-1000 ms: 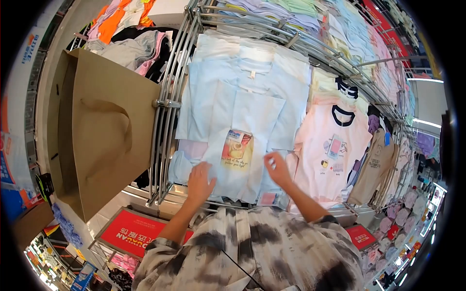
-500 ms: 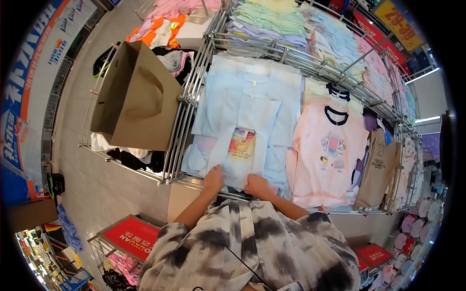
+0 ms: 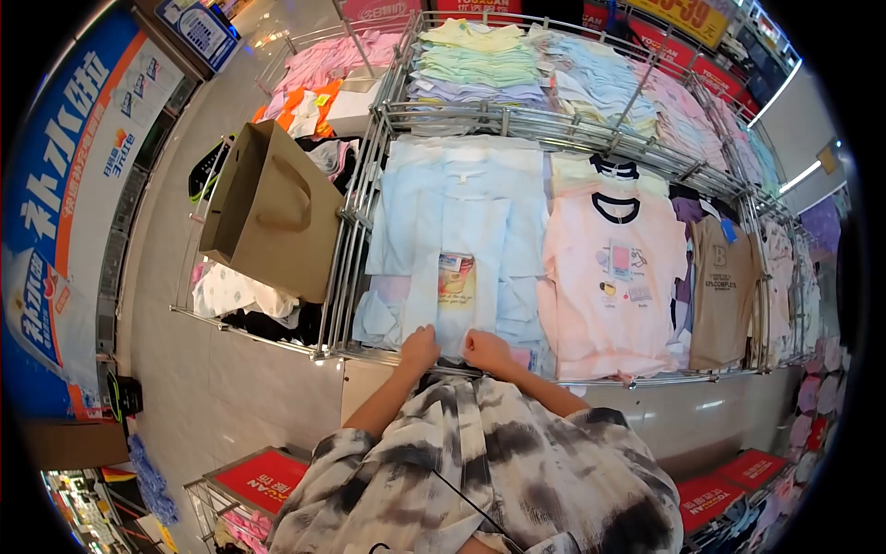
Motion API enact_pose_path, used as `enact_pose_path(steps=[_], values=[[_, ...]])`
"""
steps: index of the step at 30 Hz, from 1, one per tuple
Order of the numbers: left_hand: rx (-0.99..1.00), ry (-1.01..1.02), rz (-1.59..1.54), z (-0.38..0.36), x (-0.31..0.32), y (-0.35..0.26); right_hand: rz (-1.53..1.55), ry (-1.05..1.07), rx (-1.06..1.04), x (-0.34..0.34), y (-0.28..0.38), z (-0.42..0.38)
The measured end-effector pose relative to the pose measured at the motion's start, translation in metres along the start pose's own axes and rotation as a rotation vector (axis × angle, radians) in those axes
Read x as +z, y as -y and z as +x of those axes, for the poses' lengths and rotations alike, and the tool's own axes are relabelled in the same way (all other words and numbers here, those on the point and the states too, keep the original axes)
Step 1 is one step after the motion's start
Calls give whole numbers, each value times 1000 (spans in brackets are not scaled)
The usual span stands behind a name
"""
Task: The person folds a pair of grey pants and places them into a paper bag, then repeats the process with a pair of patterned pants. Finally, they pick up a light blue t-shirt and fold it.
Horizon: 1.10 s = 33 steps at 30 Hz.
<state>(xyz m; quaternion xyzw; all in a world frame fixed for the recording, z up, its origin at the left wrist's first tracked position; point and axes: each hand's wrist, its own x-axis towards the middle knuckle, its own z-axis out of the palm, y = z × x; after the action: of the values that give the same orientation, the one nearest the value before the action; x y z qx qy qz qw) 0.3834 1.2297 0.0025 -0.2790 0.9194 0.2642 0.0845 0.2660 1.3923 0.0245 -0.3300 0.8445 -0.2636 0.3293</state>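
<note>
A light blue garment (image 3: 475, 226) lies partly folded on a stack of pale blue clothes (image 3: 406, 180), its sides turned in around a coloured print (image 3: 456, 284). My left hand (image 3: 420, 349) is closed on the garment's near left edge. At the near right edge my right hand (image 3: 485, 351) is closed on the same fabric. Both hands are close to the front rail of the rack, a short gap apart.
A pink T-shirt (image 3: 614, 286) and a brown shirt (image 3: 723, 295) lie to the right. On the left stands a brown paper bag (image 3: 277, 217). Metal rails (image 3: 355, 222) edge the rack, with folded clothes (image 3: 475, 60) behind. Red signs (image 3: 263, 478) stand low at both sides.
The view has shifted, showing more of the back of the rack. Both hands still grip the near edge of the garment, with little other movement visible.
</note>
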Motion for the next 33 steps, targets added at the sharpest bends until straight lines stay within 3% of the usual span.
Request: enact_pose_path(steps=[4, 7, 8, 11, 17, 20, 23, 26, 31, 33], values=[[58, 25, -112, 9, 12, -1, 35, 48, -89, -3, 9, 2], [-163, 303, -748, 30, 20, -8, 1, 64, -115, -4, 22, 3], [-315, 309, -971, 30, 23, -13, -17, 63, -124, -6, 26, 2], [-325, 496, -1198, 46, 47, 2, -81, 155, -94, 3, 24, 8], [-309, 351, -759, 33, 41, -25, -235, 456, -65, 23, 3, 10], [-257, 211, -455, 29, 47, -14, 146, 223, -192, 8, -13, -7], [-277, 172, -218, 20, 36, -13, 430, 16, -129, 5, -43, -8], [-266, 91, -150, 4, 15, -19, 437, -184, 4, 9, -73, -7], [-88, -299, -109, -6, 3, 25, 610, -161, 182, 30, -105, -2], [-188, -315, -98, -4, -3, 40, 642, -106, 260, 37, -105, 4]])
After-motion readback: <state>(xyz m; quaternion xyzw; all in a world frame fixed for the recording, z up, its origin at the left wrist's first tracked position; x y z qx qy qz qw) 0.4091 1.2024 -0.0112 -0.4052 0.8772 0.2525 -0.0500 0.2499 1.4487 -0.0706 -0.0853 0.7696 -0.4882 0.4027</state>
